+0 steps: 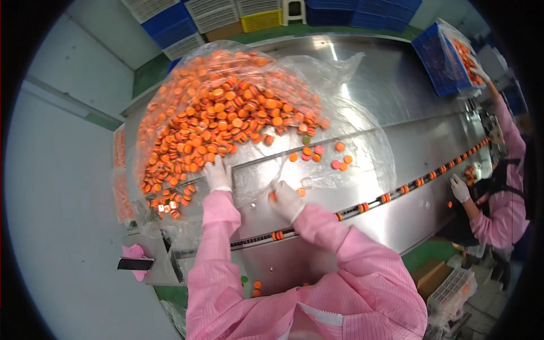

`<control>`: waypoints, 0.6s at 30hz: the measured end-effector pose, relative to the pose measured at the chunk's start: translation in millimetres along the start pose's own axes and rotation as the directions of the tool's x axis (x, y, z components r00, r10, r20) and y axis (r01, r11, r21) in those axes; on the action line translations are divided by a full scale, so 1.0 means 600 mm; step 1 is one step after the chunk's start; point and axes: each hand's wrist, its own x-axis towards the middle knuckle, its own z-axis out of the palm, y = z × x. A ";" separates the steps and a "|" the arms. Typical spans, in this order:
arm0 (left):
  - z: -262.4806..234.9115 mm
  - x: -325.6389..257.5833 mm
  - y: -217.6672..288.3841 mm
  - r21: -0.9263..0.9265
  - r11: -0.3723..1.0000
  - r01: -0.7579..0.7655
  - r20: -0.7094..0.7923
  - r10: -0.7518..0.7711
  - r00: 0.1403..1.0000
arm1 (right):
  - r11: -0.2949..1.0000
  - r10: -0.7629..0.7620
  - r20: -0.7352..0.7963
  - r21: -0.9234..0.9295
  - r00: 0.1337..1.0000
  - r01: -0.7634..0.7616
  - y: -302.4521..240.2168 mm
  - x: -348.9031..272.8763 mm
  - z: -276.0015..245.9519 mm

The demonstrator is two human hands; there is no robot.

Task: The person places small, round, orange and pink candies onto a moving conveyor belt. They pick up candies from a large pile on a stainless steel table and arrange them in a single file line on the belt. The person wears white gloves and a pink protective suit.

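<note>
A big heap of small, orange, layered burger-shaped pieces (226,122) lies under and on clear plastic film on the metal table. My left hand (217,174), in a white glove, rests against the heap's near edge with its fingers stretched out and apart. To its right, my gloved right hand (289,202) is closed, slightly blurred, with an orange burger-shaped piece (272,196) at its fingertips. Another loose piece (301,192) lies beside that hand. Just nearer to me runs a narrow conveyor track (255,241), carrying several small groups of these pieces toward the right.
Several loose orange and pink pieces (339,147) lie on the film right of the heap. A co-worker in a pink sleeve (505,212) stands at the track's far right, one hand at a blue crate (435,62). A phone (136,264) lies at the left.
</note>
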 end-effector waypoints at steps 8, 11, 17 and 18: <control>0.001 0.040 0.020 0.066 0.988 0.139 0.207 -0.150 0.967 | 0.936 -0.023 0.146 -0.344 0.989 0.073 -0.051 -0.192 0.064; 0.010 0.048 -0.006 -0.038 0.993 0.113 0.222 -0.102 0.970 | 0.927 -0.038 0.147 -0.365 0.988 0.090 -0.054 -0.206 0.028; 0.008 0.052 0.003 0.023 0.974 0.227 0.197 -0.227 0.954 | 0.732 0.174 -0.551 -0.482 0.816 -0.481 0.114 -0.218 -0.242; 0.012 0.054 0.007 0.028 0.971 0.239 0.192 -0.240 0.952 | 0.512 0.372 -0.580 -0.523 0.725 -0.681 0.189 -0.245 -0.272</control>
